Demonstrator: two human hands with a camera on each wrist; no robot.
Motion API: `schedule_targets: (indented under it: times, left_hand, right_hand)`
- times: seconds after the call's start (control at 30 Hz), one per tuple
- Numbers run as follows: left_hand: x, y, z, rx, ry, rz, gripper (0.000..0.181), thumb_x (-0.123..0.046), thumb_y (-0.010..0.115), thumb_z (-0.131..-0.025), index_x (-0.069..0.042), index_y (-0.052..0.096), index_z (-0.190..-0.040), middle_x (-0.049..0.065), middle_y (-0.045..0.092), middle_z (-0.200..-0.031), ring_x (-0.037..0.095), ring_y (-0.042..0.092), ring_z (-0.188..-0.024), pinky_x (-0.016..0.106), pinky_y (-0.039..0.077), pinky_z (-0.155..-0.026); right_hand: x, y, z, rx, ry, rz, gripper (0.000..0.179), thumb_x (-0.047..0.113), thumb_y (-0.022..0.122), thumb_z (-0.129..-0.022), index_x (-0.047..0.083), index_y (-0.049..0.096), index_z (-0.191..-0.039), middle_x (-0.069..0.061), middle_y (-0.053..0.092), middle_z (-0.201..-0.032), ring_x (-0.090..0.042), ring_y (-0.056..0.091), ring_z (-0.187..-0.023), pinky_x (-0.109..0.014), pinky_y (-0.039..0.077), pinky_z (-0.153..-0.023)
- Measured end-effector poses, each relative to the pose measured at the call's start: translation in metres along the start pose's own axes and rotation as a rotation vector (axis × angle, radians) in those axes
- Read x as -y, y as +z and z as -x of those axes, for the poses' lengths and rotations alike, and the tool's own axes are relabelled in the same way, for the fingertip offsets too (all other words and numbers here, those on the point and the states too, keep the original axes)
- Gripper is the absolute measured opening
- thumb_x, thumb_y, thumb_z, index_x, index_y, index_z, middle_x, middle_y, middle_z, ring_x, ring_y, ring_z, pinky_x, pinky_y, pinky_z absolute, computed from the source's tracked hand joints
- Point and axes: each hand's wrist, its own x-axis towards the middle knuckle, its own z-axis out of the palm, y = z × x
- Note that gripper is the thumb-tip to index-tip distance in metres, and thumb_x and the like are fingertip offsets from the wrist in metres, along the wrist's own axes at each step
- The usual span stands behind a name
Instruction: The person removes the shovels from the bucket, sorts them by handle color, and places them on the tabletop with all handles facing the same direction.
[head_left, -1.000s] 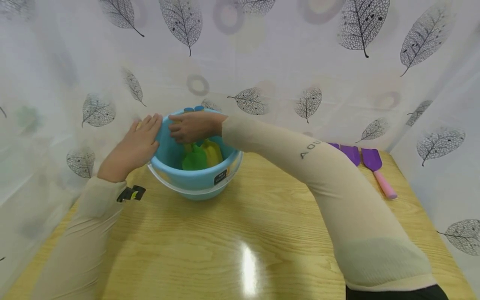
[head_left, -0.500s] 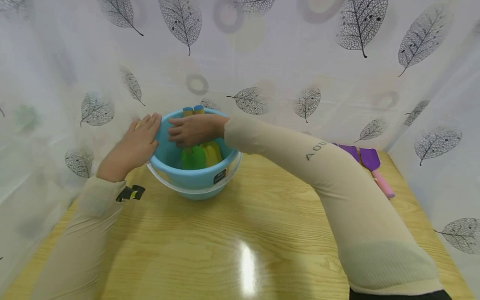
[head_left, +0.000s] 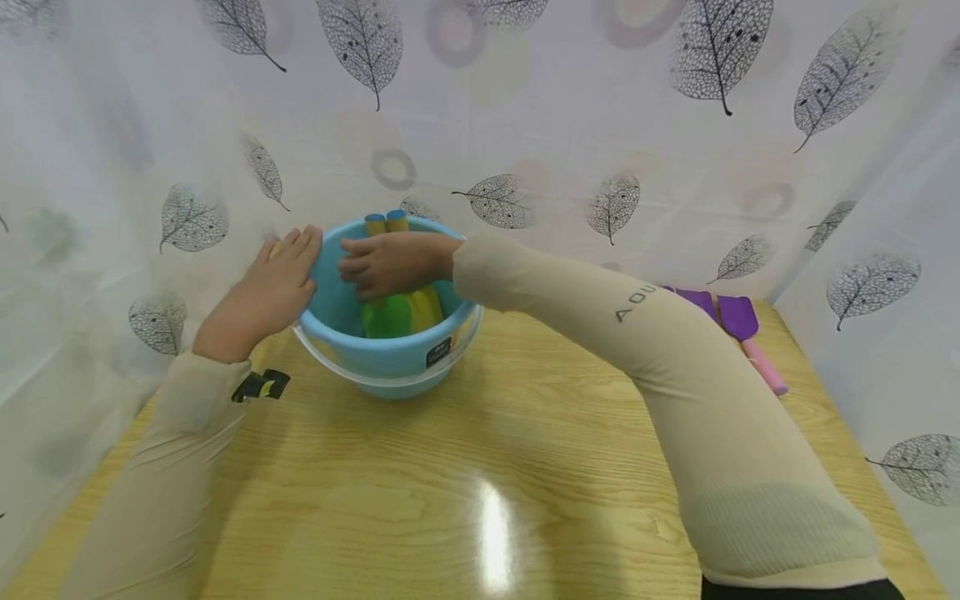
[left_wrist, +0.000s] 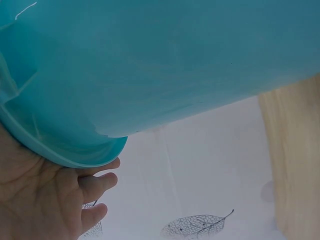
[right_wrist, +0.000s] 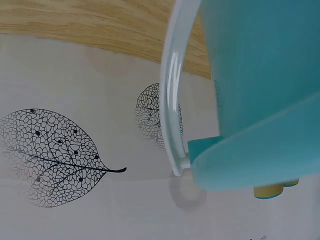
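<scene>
A light blue bucket (head_left: 393, 367) with a white handle (head_left: 442, 367) stands on the table. Inside lean a green toy shovel (head_left: 390, 317) and a yellow one (head_left: 426, 308); two yellow grips with blue ends (head_left: 386, 222) rise past the far rim. My left hand (head_left: 266, 287) rests on the bucket's left rim, fingers straight; in the left wrist view its palm (left_wrist: 45, 200) lies along the outer edge. Reaching over the opening, my right hand (head_left: 397, 262) hovers above the shovels with loosely bent fingers and nothing visible in them. Its fingers are out of the right wrist view.
Several purple shovels lie at the table's right side, one with a pink handle (head_left: 765, 367), partly behind my right sleeve (head_left: 600, 317). A leaf-printed white curtain (head_left: 540, 125) closes in the back and sides. The wooden table (head_left: 420, 483) reaches toward me.
My right hand has shifted slightly right and down, uncovering more of the yellow grips at the far rim. The left hand and the bucket have stayed in place.
</scene>
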Motion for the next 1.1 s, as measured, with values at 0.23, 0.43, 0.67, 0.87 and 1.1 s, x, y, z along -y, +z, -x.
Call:
schedule_targets:
  times: [0.23, 0.43, 0.67, 0.87, 1.1]
  left_hand:
    - [0.002, 0.001, 0.0, 0.001, 0.004, 0.005, 0.063, -0.012, 0.03, -0.097, 0.009, -0.001, -0.147, 0.029, 0.001, -0.154, 0.046, -0.001, -0.143, 0.059, -0.005, -0.115]
    - [0.002, 0.003, 0.0, -0.005, 0.005, 0.017, 0.064, -0.012, 0.031, -0.096, 0.01, -0.001, -0.147, 0.029, 0.003, -0.154, 0.045, -0.001, -0.143, 0.058, -0.005, -0.115]
    - [0.002, 0.001, -0.001, -0.005, 0.009, 0.015, 0.063, -0.013, 0.029, -0.097, 0.009, -0.003, -0.147, 0.029, 0.001, -0.154, 0.046, -0.002, -0.143, 0.058, -0.006, -0.115]
    - [0.002, 0.001, -0.001, -0.004, 0.004, 0.015, 0.062, -0.013, 0.028, -0.097, 0.008, -0.003, -0.147, 0.028, 0.0, -0.154, 0.045, -0.003, -0.143, 0.058, -0.007, -0.115]
    - [0.001, 0.001, -0.001, -0.002, -0.004, 0.016, 0.063, -0.012, 0.029, -0.097, 0.007, -0.004, -0.147, 0.028, -0.001, -0.155, 0.045, -0.003, -0.144, 0.057, -0.007, -0.115]
  right_hand:
    - [0.004, 0.003, 0.004, -0.067, 0.051, 0.01, 0.024, 0.021, 0.043, -0.097, 0.017, 0.062, -0.112, -0.003, 0.063, -0.114, -0.022, 0.048, -0.119, -0.039, 0.029, -0.111]
    - [0.005, 0.0, 0.016, -0.092, 0.161, -0.1, 0.022, 0.028, 0.051, -0.094, 0.017, 0.064, -0.109, -0.004, 0.063, -0.121, -0.022, 0.05, -0.122, -0.039, 0.029, -0.112]
    - [0.0, -0.011, 0.034, -0.058, 0.314, -0.158, 0.027, 0.009, 0.047, -0.095, 0.016, 0.059, -0.118, -0.006, 0.06, -0.127, -0.024, 0.047, -0.125, -0.045, 0.028, -0.113]
    - [0.002, -0.012, 0.045, -0.064, 0.4, -0.15, 0.028, 0.01, 0.038, -0.099, 0.015, 0.056, -0.12, -0.01, 0.059, -0.125, -0.027, 0.05, -0.122, -0.048, 0.034, -0.109]
    - [0.007, -0.007, 0.053, -0.062, 0.452, -0.174, 0.028, 0.014, 0.036, -0.101, 0.013, 0.056, -0.12, -0.009, 0.062, -0.119, -0.028, 0.054, -0.114, -0.047, 0.04, -0.101]
